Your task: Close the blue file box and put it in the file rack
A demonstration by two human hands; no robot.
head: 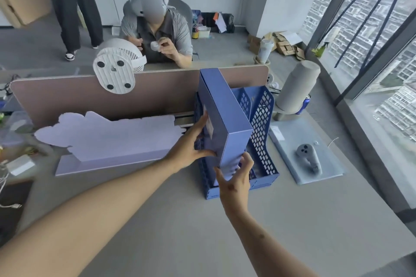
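One view: head camera, looking down at the table (180,220).
File box: the blue file box (227,119) is closed and stands on edge, tilted, with its lower end inside the left compartment of the file rack (262,123).
File rack: blue mesh, at 12 o'clock from the wearer, against the desk divider (67,94).
Left hand: the left hand (191,144) is clamped on the box's left face, fingers spread flat, thumb at the near edge.
Right hand: the right hand (235,177) grips the box's near lower corner, thumb left, fingers right.
Controller: a grey controller (307,157) lies on a pad at 2 o'clock, well apart from the rack.
Fan: a white fan (117,69) sits atop the divider at 11 o'clock.
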